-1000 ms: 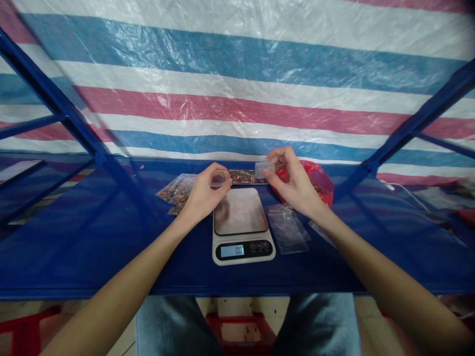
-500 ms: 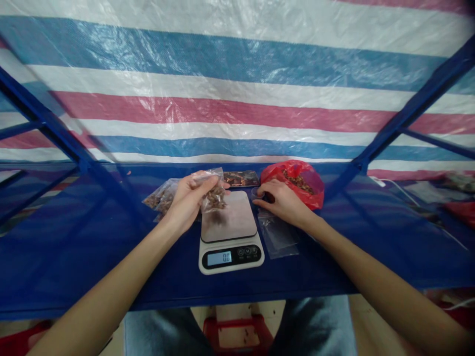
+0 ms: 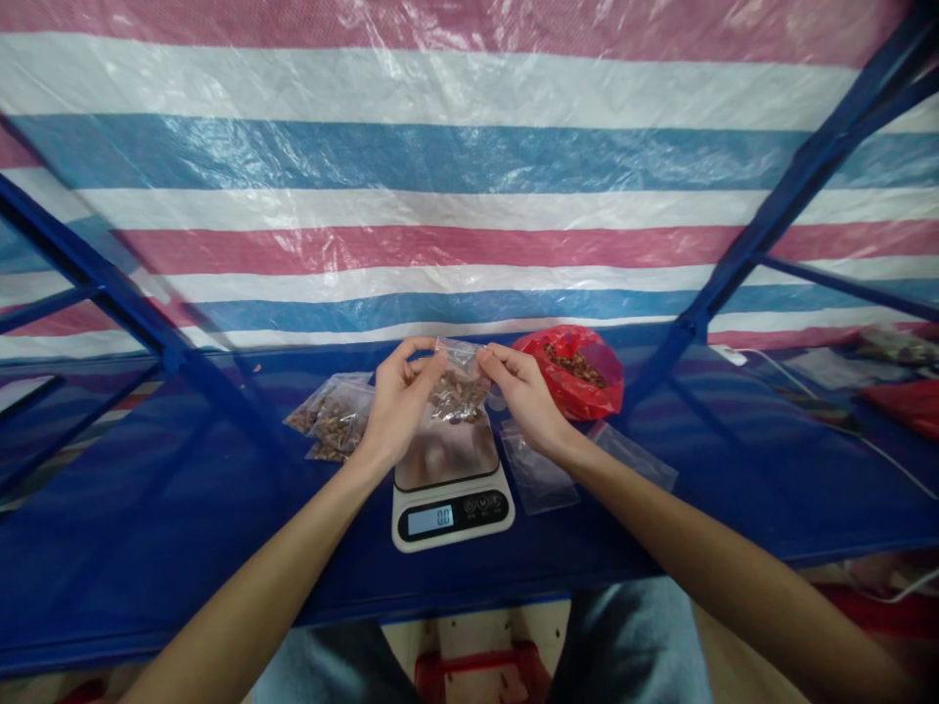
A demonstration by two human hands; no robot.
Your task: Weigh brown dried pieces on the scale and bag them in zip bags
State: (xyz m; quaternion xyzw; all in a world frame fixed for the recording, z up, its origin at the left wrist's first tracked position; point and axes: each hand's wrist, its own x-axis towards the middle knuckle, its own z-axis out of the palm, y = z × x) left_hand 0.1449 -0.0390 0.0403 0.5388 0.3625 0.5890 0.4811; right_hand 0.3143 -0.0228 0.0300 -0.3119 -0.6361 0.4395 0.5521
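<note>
My left hand and my right hand both pinch the top edge of a small clear plastic bag with brown pieces in it. The bag hangs just above the steel plate of a white kitchen scale. The scale's display reads 0.0. A red plastic bag holding more brown pieces lies open to the right of my right hand.
Filled clear bags lie in a pile left of the scale. Empty clear bags lie flat to its right. All rest on a blue mesh shelf with blue frame bars. A striped tarp hangs behind.
My left hand picked up the filled bag and lifted it over the scale. My right hand left the table beside the red bag and took hold of the bag's top.
</note>
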